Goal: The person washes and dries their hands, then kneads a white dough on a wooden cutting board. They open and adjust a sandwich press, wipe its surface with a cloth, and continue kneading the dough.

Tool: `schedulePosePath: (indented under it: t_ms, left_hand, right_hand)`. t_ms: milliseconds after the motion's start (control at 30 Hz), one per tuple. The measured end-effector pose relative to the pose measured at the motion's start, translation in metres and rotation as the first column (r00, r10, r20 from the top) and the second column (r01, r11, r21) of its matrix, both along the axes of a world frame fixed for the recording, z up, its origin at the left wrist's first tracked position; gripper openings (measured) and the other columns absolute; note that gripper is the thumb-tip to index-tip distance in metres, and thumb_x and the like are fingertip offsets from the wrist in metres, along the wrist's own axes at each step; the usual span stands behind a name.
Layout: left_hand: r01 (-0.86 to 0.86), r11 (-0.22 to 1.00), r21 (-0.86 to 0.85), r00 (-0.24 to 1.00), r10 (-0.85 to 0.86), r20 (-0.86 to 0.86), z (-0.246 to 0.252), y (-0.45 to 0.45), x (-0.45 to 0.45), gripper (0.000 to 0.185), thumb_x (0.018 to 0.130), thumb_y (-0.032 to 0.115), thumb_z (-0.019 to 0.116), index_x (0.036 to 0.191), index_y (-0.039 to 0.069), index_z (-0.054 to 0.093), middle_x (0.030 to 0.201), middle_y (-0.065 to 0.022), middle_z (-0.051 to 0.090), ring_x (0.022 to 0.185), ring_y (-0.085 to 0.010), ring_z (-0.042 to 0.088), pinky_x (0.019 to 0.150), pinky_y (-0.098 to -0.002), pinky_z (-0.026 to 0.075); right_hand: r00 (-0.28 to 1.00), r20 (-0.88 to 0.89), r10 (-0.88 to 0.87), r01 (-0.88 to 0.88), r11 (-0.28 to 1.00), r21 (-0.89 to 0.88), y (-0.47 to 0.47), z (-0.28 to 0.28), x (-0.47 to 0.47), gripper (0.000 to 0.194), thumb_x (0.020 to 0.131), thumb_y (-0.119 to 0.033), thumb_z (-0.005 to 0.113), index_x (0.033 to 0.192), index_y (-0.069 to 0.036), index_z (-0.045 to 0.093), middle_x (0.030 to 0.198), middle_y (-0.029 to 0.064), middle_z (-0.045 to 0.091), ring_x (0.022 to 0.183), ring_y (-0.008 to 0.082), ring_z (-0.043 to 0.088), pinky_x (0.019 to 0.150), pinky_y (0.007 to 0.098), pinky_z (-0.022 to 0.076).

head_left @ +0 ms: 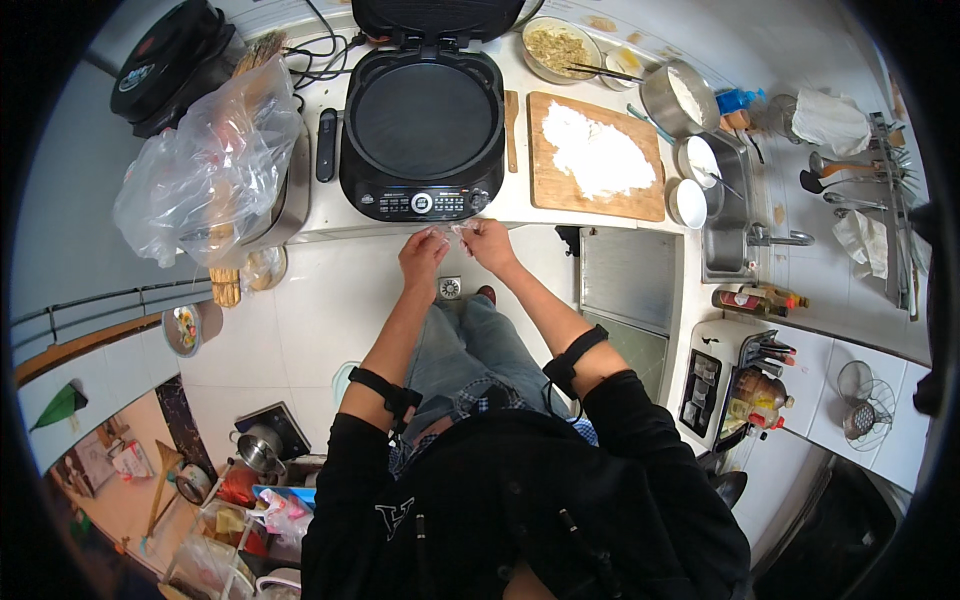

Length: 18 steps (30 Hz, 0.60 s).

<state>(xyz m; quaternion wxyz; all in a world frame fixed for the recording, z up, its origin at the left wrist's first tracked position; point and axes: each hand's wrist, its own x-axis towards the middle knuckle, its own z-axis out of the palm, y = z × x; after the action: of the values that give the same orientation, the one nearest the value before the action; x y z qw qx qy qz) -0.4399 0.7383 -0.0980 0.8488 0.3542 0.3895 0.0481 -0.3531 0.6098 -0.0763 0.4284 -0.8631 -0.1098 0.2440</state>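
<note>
My left hand point(423, 256) and my right hand point(487, 244) are raised close together just in front of the counter edge. Their fingertips pinch a thin whitish, translucent material point(454, 228); whether it is plastic film or sticky dough is unclear. Directly beyond them sits a black electric baking pan point(421, 120), its lid point(439, 15) raised. The round plate in it is bare. To its right lies a wooden cutting board point(551, 193) covered with a spread of white flour point(598, 154). A wooden spatula point(511, 131) rests between pan and board.
Behind the board stand a bowl of chopped filling point(559, 49) with chopsticks point(604, 72) across it and a metal pot of flour point(681, 97). Two white bowls point(688, 204) flank the sink point(726, 251). Plastic bags point(202, 165) and a black detachable handle point(327, 145) are at left.
</note>
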Motion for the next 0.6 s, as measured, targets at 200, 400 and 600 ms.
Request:
schedulePosePath:
  t_ms: [200,400,600]
  left_hand:
    - [-0.134,0.991,-0.013,0.991,0.135,0.023,-0.006,0.02,-0.006,0.019,0.094,0.008,0.068,0.11,-0.001,0.064,0.104,-0.0083,0.068,0.094,-0.0185,0.069,0.089,-0.033,0.059]
    - [-0.169,0.986,0.005,0.985,0.169,0.031,-0.001,0.031,-0.005,0.019,0.095,0.013,0.069,0.108,0.0,0.063,0.1,-0.0081,0.069,0.092,-0.0178,0.069,0.09,-0.0322,0.059]
    - [-0.157,0.987,0.016,0.988,0.157,-0.008,0.002,0.032,-0.003,0.02,0.096,0.014,0.068,0.108,-0.001,0.063,0.1,-0.008,0.069,0.091,-0.017,0.068,0.089,-0.0317,0.059]
  right_hand:
    - [0.986,0.149,0.077,-0.066,0.995,-0.079,0.007,0.004,-0.006,0.028,0.096,-0.02,0.063,0.077,-0.001,0.068,0.062,0.0108,0.066,0.053,0.02,0.064,0.055,0.034,0.0508]
    - [0.963,0.257,0.082,-0.075,0.996,-0.039,0.013,0.012,-0.011,0.026,0.095,-0.017,0.06,0.077,0.0,0.069,0.066,0.0166,0.068,0.06,0.0316,0.068,0.061,0.0398,0.0537]
    - [0.977,0.194,0.085,-0.067,0.993,-0.097,0.014,0.018,-0.013,0.019,0.086,-0.016,0.063,0.084,0.0,0.071,0.08,0.0259,0.068,0.079,0.0444,0.067,0.074,0.0517,0.0534]
